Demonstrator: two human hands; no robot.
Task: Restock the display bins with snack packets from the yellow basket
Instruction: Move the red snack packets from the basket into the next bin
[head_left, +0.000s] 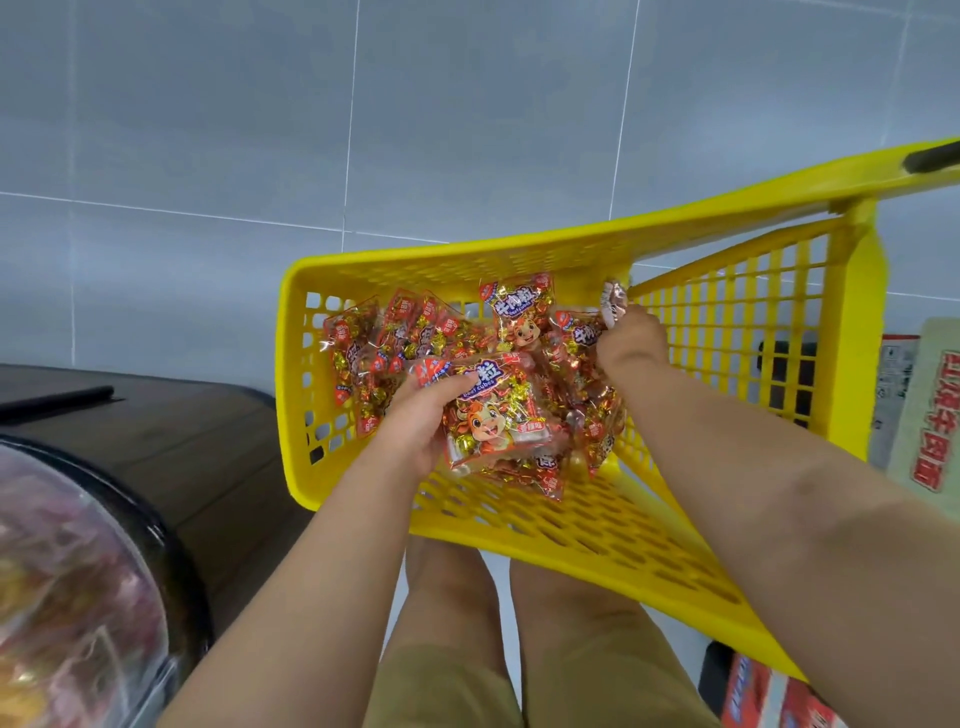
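Head view: yellow basket (292, 364) mid-frame holds a heap of snack packets (415, 332), left hand (415, 423) gripping the front packet (501, 415), right hand (631, 340) pinching a small wrapper (613, 301), display bin (78, 571) lower left, so most restocking looks undone.

We saw yellow basket (284, 358) open-topped, snack packets (415, 338) heaped far end, near mesh bare, handle (779, 188) crossing right, dark display unit (171, 447) close left.
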